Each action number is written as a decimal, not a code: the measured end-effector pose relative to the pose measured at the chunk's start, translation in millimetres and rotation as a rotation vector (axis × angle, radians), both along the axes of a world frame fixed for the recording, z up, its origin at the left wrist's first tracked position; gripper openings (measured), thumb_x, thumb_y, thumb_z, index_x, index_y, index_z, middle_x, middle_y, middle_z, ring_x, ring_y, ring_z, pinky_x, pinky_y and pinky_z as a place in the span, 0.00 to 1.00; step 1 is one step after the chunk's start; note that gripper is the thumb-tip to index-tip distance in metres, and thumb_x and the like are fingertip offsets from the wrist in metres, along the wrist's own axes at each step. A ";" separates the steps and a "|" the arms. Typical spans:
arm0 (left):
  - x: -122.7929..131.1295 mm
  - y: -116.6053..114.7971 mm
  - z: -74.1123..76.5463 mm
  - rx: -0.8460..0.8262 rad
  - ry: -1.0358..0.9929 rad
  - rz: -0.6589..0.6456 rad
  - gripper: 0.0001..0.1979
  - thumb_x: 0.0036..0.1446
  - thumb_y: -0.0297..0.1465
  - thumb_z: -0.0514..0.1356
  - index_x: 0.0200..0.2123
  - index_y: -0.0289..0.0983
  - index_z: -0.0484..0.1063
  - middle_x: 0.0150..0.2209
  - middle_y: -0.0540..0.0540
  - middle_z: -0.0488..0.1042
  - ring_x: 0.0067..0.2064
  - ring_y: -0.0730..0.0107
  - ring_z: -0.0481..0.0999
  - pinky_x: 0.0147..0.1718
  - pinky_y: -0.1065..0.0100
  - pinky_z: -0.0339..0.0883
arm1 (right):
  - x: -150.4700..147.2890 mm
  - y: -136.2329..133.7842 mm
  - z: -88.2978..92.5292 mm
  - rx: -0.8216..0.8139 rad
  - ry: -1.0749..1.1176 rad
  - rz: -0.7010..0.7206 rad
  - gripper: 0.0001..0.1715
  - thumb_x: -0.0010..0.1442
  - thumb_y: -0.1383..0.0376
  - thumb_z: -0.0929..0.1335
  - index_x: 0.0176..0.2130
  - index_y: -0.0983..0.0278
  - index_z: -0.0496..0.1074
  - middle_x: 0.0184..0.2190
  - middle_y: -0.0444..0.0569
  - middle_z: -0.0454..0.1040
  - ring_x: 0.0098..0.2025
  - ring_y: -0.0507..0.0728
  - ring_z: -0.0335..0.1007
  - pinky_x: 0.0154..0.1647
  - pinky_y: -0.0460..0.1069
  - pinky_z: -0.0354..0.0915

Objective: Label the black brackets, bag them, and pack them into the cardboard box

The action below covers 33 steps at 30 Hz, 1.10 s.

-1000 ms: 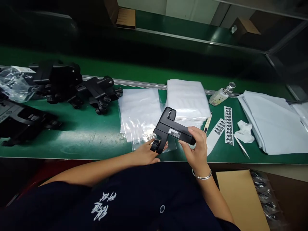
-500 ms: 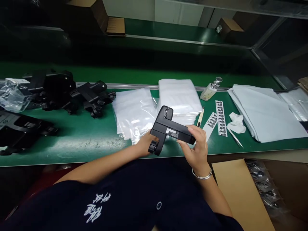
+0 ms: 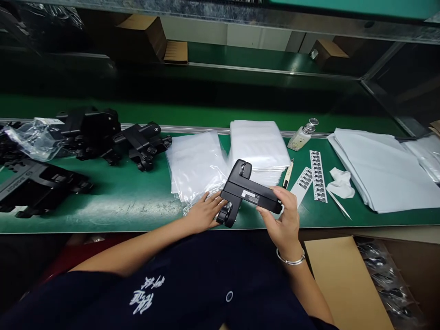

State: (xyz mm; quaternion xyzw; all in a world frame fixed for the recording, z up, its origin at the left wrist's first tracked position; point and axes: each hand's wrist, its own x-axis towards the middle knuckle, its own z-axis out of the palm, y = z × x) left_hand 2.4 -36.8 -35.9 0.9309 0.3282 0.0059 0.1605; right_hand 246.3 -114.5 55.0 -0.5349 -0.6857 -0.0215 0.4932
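I hold a black T-shaped plastic part (image 3: 244, 191) with a small white label just above the near edge of the green table (image 3: 113, 201). My right hand (image 3: 283, 220) grips its right end, fingers wrapped round it. My left hand (image 3: 204, 211) rests with fingers stretched over a clear plastic bag (image 3: 195, 197), its fingertips against the part's lower knob. Two stacks of clear bags (image 3: 259, 145) lie just behind the part.
Several black plastic parts (image 3: 99, 133) and a crumpled bag (image 3: 32, 137) lie at the left. A small bottle (image 3: 302, 135), label strips (image 3: 318, 176), a white rag (image 3: 340, 182), tweezers (image 3: 338, 204) and white sheets (image 3: 381, 167) sit right. An open cardboard box (image 3: 340, 279) stands below.
My left hand has let go of the part's lower end and spread flat onto the bag. The part stays in my right hand, nearly in place.
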 end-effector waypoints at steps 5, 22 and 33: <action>2.9 34.9 4.5 -0.101 -0.021 0.165 0.28 0.63 0.35 0.54 0.65 0.36 0.60 0.67 0.36 0.59 0.69 0.47 0.54 0.66 0.40 0.45 | 1.5 0.0 -3.3 -0.014 -0.027 0.004 0.33 0.61 0.68 0.71 0.61 0.52 0.60 0.48 0.53 0.72 0.49 0.63 0.71 0.48 0.63 0.70; 36.9 14.7 100.0 -0.694 -0.604 0.384 0.40 0.58 0.48 0.58 0.67 0.37 0.51 0.62 0.37 0.65 0.59 0.47 0.68 0.55 0.55 0.64 | -10.9 -5.3 -5.7 -0.167 -0.070 0.002 0.27 0.63 0.64 0.70 0.59 0.57 0.61 0.47 0.53 0.74 0.50 0.63 0.72 0.50 0.60 0.67; 10.9 25.3 86.3 -0.700 -0.702 0.447 0.33 0.67 0.50 0.45 0.66 0.35 0.53 0.50 0.38 0.76 0.46 0.60 0.78 0.48 0.59 0.71 | -3.1 -4.1 -7.5 -0.178 0.014 0.002 0.28 0.62 0.65 0.71 0.59 0.53 0.62 0.47 0.52 0.74 0.50 0.64 0.71 0.49 0.61 0.68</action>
